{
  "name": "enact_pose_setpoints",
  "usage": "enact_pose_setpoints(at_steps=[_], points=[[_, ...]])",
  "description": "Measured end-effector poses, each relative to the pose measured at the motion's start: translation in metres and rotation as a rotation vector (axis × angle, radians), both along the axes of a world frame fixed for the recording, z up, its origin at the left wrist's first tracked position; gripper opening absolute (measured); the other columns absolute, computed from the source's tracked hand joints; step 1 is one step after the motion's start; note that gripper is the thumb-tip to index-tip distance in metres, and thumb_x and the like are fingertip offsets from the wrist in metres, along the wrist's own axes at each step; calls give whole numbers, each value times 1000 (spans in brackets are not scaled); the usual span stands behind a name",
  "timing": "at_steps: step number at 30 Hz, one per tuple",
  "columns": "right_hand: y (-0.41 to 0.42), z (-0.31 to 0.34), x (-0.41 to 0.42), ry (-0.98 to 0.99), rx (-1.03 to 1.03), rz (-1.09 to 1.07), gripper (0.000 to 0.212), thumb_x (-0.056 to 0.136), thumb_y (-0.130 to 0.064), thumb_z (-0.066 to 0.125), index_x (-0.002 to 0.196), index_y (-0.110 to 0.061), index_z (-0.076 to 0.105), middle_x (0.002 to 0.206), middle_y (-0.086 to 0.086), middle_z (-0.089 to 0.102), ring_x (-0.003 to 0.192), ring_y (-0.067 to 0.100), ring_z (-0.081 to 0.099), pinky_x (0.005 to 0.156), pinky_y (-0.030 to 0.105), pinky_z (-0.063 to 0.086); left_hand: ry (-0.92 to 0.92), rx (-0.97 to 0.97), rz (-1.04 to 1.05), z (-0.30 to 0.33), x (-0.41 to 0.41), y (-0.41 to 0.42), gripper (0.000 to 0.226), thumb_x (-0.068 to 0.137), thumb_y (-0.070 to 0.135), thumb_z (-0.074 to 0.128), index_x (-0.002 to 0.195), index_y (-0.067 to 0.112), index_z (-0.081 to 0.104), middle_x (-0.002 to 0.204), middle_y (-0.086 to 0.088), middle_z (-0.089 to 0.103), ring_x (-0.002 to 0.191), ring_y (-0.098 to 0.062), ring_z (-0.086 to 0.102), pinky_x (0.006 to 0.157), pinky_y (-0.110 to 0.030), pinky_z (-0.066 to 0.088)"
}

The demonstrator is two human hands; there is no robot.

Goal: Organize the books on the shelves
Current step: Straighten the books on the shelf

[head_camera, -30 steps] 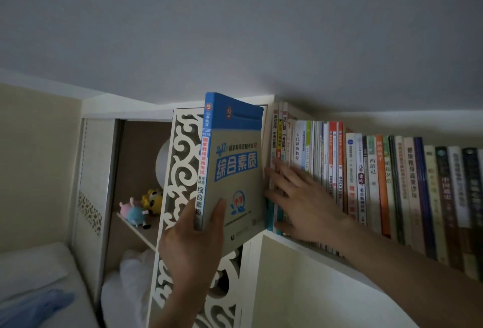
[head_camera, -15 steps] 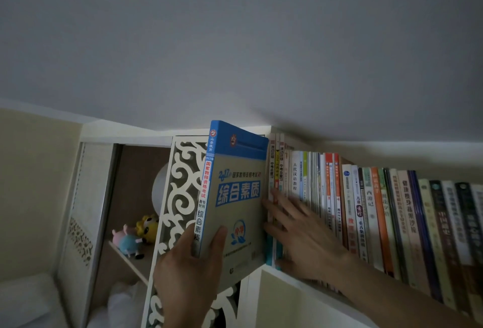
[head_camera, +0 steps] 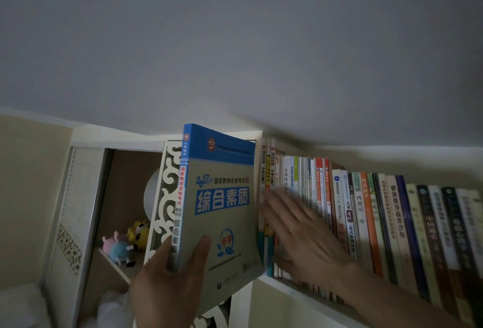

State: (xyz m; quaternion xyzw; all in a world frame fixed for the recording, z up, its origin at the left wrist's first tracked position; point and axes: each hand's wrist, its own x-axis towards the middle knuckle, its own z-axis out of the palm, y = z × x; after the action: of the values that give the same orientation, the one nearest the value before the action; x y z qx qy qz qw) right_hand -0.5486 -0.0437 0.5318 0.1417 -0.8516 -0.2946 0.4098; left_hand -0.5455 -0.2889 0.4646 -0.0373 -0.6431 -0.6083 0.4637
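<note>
1. Up at the left end of the shelf [head_camera: 264, 279], the left hand [head_camera: 167, 286] holds a blue and grey book [head_camera: 219, 212] upright by its lower spine corner, thumb on the front cover and fingers hidden behind.
2. That grip is narrow, closed around the book's bottom edge; the book leans slightly, its top tipped toward the left, its front cover facing the camera.
3. This book stands just left of the row of books [head_camera: 366, 218] on the shelf, its right edge touching or nearly touching the first spines; I cannot tell which.
4. To the right of the held book, the right hand [head_camera: 305, 236] lies flat against the spines at the left end of the row, fingers straight and spread, blurred.
5. Its grip is wide, holding nothing, only pressing or touching the spines.
6. The row runs to the right from the held book, spines outward and upright, in white, orange, green and dark colours.
7. Left of the held book is a white carved panel [head_camera: 162, 202] with a scroll pattern, partly covered by the book.
8. Beyond that panel, a side compartment holds small plush toys [head_camera: 125, 244] on a wooden ledge: pink, blue and yellow.
9. Above everything spreads the plain grey ceiling [head_camera: 235, 40].
</note>
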Motion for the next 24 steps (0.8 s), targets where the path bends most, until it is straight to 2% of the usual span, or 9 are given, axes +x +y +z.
enact_pose_setpoints(at_steps=[2,5,7,10,12,14,17,20,24], points=[[9,10,7,67,-11,-21,95,85,-58,59,159,-10,24,168,15,14,156,33,7,126,51,7,18,12,-22,-2,8,-4,30,67,36,92,92,22,81,61,26,57,61,6,55,52,-7,36],[20,33,10,112,4,-52,90,88,-62,52,155,-6,31,165,17,22,154,34,14,126,51,9,71,45,-91,-2,18,-2,29,66,36,93,90,27,80,64,17,67,62,0,64,57,-10,40],[21,53,10,149,-29,-42,88,90,-62,50,155,-5,32,164,17,24,154,33,18,125,51,18,112,8,-92,0,22,1,28,67,49,92,86,36,76,64,18,68,56,0,63,55,-6,41],[16,94,6,136,-56,-37,86,86,-62,58,150,-7,40,157,12,39,149,30,29,121,48,29,154,-44,-49,4,27,9,33,63,69,68,83,43,71,57,23,61,49,4,57,59,1,43],[14,123,-2,4,-94,-29,82,83,-59,65,148,-13,43,148,7,50,139,26,43,113,47,40,151,-87,-23,3,27,13,44,63,71,64,86,35,78,58,24,60,53,2,59,53,-5,43],[14,147,-8,-186,-188,22,77,81,-52,72,146,-21,44,138,2,58,125,21,55,102,46,49,138,-102,23,-2,23,15,53,65,73,62,94,32,81,64,22,64,56,-7,64,63,-19,53],[16,172,-4,-357,-246,73,74,83,-40,79,147,-27,45,141,-5,58,124,13,57,104,36,48,120,-105,69,-3,20,14,63,66,82,58,104,37,80,73,19,70,59,-16,68,71,-38,61],[23,185,0,-485,-293,113,81,85,-36,78,154,-27,36,148,-8,52,130,9,52,109,32,43,99,-68,97,3,29,17,61,61,76,58,103,35,80,74,31,57,63,-13,66,80,-34,55],[36,186,-4,-559,-254,170,71,92,-36,72,153,-28,37,145,-10,52,124,2,53,106,27,46,26,-31,105,5,36,22,48,58,70,74,95,39,80,60,33,54,60,-1,59,72,-19,46]])
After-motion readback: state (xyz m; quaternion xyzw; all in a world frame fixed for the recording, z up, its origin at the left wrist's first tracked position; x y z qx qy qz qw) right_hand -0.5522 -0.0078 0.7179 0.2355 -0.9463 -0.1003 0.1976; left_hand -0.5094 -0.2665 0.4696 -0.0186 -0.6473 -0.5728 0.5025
